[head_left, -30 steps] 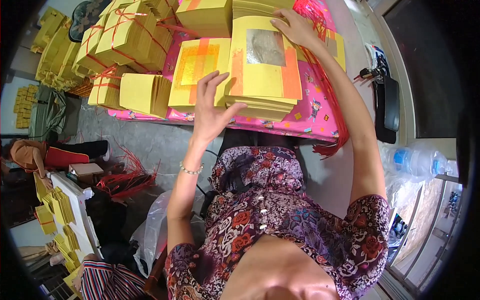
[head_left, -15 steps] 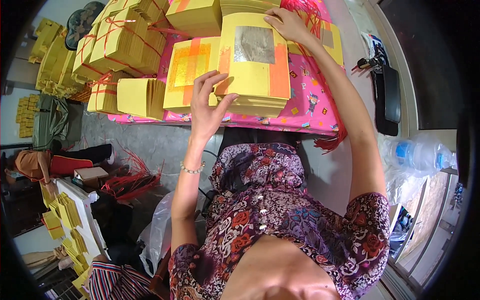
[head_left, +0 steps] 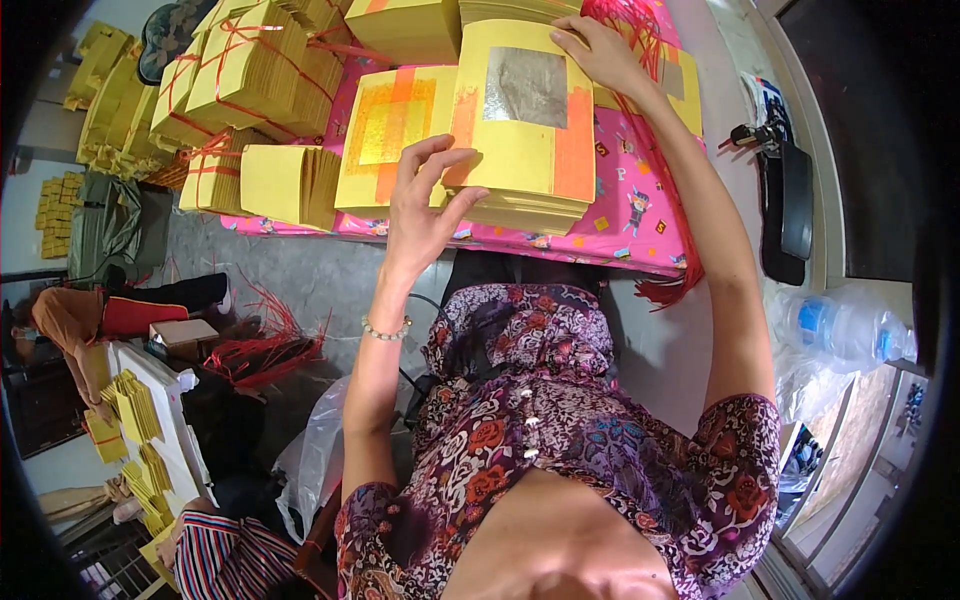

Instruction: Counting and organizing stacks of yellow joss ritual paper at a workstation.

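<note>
A thick stack of yellow paper (head_left: 525,160) lies in front of me, its top sheet carrying a silver square (head_left: 525,88) and orange bands. My left hand (head_left: 425,200) is at the stack's near left corner, fingers bent and spread from the thumb, the tips touching or close to its edge. At the far right corner, my right hand (head_left: 603,58) has its thumb and fingers closed on the paper's edge; the fingertips are partly hidden. Just left of this stack is another yellow stack (head_left: 395,130) with a gold square and an orange band.
Yellow bundles tied with red string (head_left: 265,70) are piled at the far left of the pink patterned table cover (head_left: 625,235). Red strings (head_left: 680,215) hang down its right side. A black case (head_left: 785,215) and a clear water bottle (head_left: 850,325) are at right. Other people work at lower left.
The whole view has shifted slightly, so the stacks appear farther right. Both hands keep nearly the same places on the stack. At the left, the person with the orange sleeve has moved an arm.
</note>
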Available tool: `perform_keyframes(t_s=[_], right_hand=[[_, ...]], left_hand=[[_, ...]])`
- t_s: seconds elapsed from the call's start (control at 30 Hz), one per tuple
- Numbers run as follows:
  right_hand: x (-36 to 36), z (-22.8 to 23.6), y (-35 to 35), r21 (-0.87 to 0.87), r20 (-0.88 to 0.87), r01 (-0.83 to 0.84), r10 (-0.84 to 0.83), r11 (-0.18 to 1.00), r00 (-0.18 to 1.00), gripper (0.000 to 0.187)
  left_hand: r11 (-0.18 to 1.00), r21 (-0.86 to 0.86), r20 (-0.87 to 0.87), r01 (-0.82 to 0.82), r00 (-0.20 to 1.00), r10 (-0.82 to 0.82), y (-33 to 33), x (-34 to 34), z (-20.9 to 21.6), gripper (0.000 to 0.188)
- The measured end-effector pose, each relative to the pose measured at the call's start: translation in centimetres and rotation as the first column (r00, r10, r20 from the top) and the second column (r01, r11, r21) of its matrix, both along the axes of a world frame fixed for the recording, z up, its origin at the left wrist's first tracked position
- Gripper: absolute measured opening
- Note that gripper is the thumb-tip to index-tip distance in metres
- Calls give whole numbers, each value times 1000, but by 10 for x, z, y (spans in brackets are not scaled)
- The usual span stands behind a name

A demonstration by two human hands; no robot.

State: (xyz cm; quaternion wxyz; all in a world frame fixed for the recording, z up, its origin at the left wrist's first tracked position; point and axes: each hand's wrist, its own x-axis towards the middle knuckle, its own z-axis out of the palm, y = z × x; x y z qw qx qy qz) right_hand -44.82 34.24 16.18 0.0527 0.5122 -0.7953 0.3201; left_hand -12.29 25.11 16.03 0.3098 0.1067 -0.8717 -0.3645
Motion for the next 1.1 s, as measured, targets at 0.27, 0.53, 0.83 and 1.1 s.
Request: perform_keyframes(t_s=[0.27,0.53,0.83,1.1], right_hand=[[79,62,49,-67,67,1,3,998,998,35],[163,64,94,190,-103,-296,319,936,942,40],[152,60,92,151,-82,-290,304,945,949,24],[144,58,86,81,-11,-319,321,944,947,21]], left_hand=[[998,-56,-12,-10,1000,9,0,4,2,42],[997,-72,9,39,999,-39,-5,3,5,31],[996,-64,-15,68,997,-69,-13,2,4,25],[993,-77,-4,85,996,-86,-16,5,11,34]])
